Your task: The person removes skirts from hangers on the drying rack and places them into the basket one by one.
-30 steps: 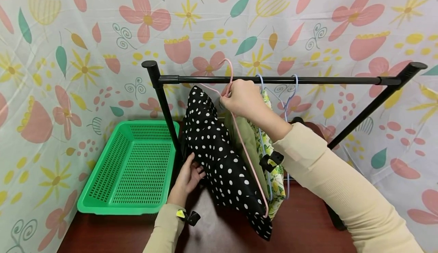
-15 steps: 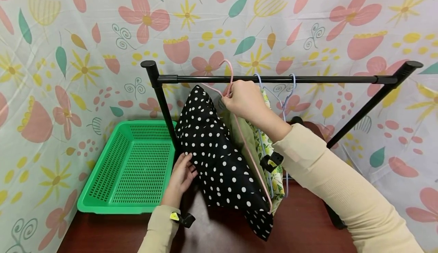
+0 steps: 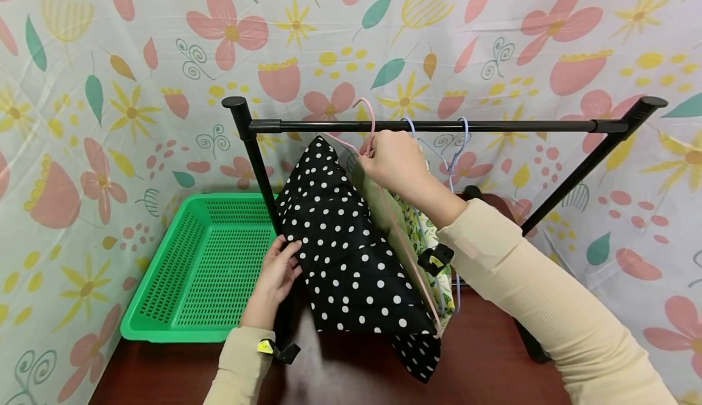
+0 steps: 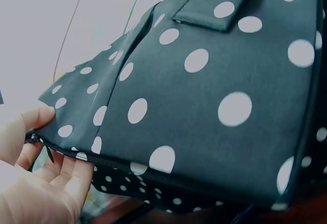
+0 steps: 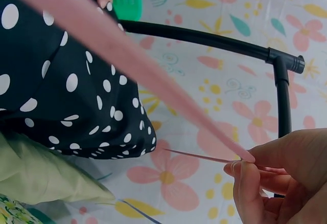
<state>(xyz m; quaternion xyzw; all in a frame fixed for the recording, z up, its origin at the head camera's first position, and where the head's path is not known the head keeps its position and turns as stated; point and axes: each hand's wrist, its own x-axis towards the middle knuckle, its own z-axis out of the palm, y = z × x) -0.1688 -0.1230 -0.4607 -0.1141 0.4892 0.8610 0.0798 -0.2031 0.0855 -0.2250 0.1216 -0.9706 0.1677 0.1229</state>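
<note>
My right hand [image 3: 396, 160] pinches a pink clothes hanger [image 3: 370, 114] at the base of its hook, close to the rail. A black polka-dot garment [image 3: 351, 259] is draped over that hanger, its lower corner dangling at the front. At the garment's left edge is my left hand [image 3: 276, 274]. In the left wrist view the left thumb [image 4: 40, 115] lies on the cloth and the fingers are beneath, gripping its edge. The right wrist view shows the right thumb and fingers [image 5: 250, 183] on the pink hanger's neck. Whether the hook bears on the rail, I cannot tell.
A black clothes rack's rail [image 3: 526, 126] runs across the middle. Right of the polka-dot garment hang an olive-green garment [image 3: 378, 204] and a lemon-print one [image 3: 445, 280], with blue hangers [image 3: 465, 134]. A green plastic basket [image 3: 164, 333] stands left on the dark red tabletop [image 3: 351, 368].
My left hand has moved left and slightly up, now gripping the garment's edge. The polka-dot cloth has spread out leftward. The right hand still holds the pink hanger in nearly the same spot.
</note>
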